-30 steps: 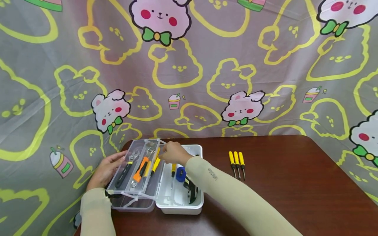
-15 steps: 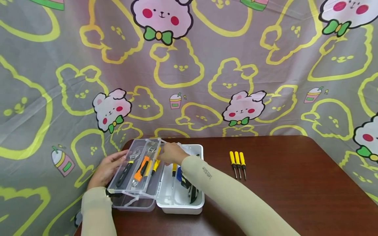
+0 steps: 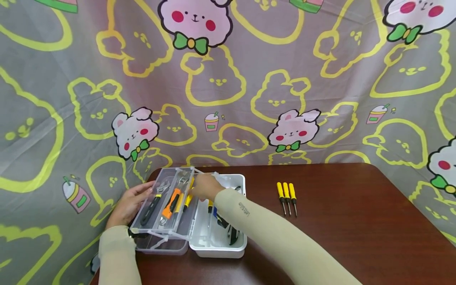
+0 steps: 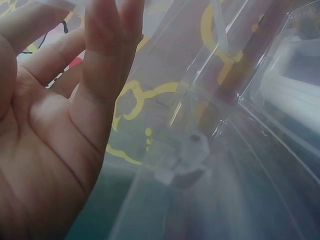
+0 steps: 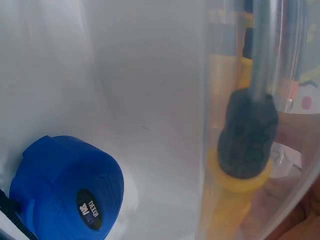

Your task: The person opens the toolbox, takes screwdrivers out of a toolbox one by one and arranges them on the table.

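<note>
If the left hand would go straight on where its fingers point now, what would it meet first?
Probably the clear tray, at its left edge: the left hand points there. They may be touching; depth is unclear.

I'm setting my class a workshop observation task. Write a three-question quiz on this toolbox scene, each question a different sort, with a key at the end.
1. Count: how many yellow-handled screwdrivers lie directly on the table?
2. True or false: the blue tape measure lies on the bare table.
3. Short answer: which hand is nearer the black-handled wrench in the clear tray?

Key:
1. Three, side by side.
2. False; the blue tape measure is inside the white box.
3. The left hand, at the tray's outer side.
</note>
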Tool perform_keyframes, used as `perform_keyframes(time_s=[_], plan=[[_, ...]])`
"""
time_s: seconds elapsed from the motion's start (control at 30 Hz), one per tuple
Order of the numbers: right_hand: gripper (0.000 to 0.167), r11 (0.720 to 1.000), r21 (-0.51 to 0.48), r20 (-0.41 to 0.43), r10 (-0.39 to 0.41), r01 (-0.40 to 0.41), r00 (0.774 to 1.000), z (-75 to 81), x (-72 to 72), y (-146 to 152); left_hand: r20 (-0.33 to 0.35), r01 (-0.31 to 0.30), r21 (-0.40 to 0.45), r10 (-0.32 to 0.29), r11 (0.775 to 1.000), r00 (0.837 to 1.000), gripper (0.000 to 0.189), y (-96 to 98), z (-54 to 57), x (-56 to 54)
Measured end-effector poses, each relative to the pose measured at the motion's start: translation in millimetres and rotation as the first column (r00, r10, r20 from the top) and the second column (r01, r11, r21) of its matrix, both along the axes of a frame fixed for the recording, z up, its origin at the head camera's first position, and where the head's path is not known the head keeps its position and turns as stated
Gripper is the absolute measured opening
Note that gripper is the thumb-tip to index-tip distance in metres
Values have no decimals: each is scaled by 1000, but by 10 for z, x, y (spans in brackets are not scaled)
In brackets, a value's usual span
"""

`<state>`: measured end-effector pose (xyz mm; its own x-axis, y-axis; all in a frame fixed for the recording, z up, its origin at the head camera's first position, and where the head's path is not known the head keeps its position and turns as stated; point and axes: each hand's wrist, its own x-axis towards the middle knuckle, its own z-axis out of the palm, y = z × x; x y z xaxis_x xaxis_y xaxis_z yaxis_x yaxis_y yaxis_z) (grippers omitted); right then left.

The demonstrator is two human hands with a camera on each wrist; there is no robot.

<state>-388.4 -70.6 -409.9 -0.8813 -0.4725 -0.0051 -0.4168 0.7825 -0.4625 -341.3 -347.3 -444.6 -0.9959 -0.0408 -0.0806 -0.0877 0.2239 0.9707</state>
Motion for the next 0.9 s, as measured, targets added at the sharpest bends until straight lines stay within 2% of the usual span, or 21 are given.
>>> perform_keyframes(time_s=[0.37, 0.53, 0.77, 0.9], plan=[[40, 999, -34, 21, -24, 24, 1000, -16, -26, -3, -19, 4, 38, -3, 999, 1000, 69, 15, 24, -4], [35, 997, -80, 33, -18, 20, 999, -41, 2, -2, -20, 6, 3, -6, 1000, 1000, 68, 6, 7, -4], [39, 992, -121, 35, -20, 24, 999, -44, 53, -15, -30, 12, -14, -12, 1000, 999, 68, -2, -9, -3], [35, 996, -93, 5, 3, -3, 1000, -54, 65, -4, -24, 7, -7, -7, 1000, 1000, 69, 8, -7, 6]])
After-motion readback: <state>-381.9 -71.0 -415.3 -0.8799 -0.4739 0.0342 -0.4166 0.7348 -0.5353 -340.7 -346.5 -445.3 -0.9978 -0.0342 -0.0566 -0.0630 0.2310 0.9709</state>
